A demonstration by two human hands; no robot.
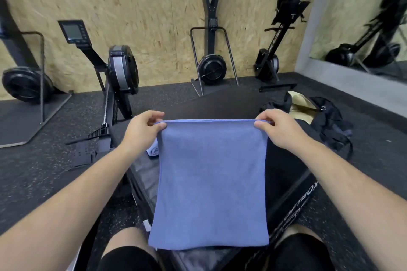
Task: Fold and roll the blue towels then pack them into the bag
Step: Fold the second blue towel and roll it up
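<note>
A blue towel (211, 182) hangs flat in front of me, folded over along its top edge. My left hand (143, 127) pinches the top left corner and my right hand (277, 125) pinches the top right corner. The towel's lower edge reaches down between my knees. A black bag (330, 116) with a tan lining lies open on the floor at the right. Behind the hanging towel's left edge peeks a pale blue rolled towel (153, 150) on a black padded bench (220, 103).
Several black rowing machines (122, 68) stand along the wooden wall ahead. A mirror (370, 17) covers the right wall. The floor is dark speckled rubber (44, 171). A black frame with white lettering (293, 211) runs by my right knee.
</note>
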